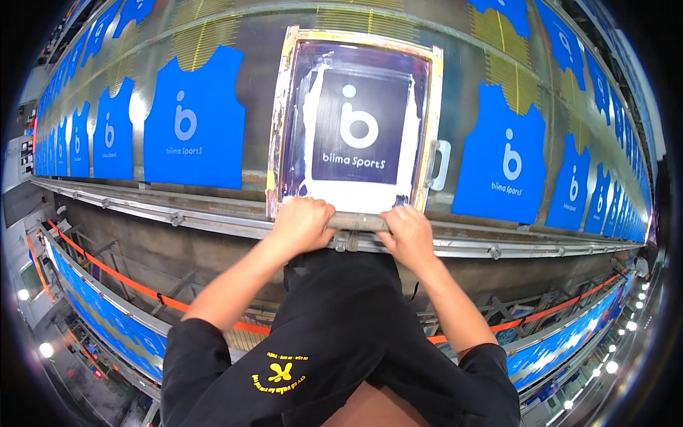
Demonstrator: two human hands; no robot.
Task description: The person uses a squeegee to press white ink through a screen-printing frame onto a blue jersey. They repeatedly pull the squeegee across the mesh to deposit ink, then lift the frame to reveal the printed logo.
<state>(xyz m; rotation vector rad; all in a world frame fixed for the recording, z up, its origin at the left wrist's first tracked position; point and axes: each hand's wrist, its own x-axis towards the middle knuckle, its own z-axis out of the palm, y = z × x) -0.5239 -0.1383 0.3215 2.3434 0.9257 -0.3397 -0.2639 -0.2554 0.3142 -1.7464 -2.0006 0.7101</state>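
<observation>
Left hand [304, 224]: my fingers are curled over the left end of the grey bar [359, 222], thumb turned inward; the grasp looks firm, though the underside of my palm is hidden
Right hand [408, 233]: clasped round the bar's other end, thumb toward the middle, so the two holds nearly mirror each other
Bar: level across the near end of the frame, close in front of my body; gripping both ends probably lets me share the force evenly
Frame [278, 128]: pale, ink-smeared, lying between two blue panels over the table [262, 92], its long sides running away from me; straight ahead, both arms reach it alike
Mesh [334, 121]: dark, with a pale rounded design that reads upright from where I stand
White ink [391, 193]: a broad band just beyond the bar, with strips up both sides of the design
Side handle [446, 164]: a white loop at the frame's right edge, touched by neither hand; presumably there for a sideways hold
Left panel [196, 121] and right panel [501, 156]: vest-shaped, necks away from me, each marked in white
Yellow lines [203, 35]: beyond the necklines, perhaps guides for lining panels up
Metal rail [462, 248]: along the table's near edge, close to my wrists
</observation>
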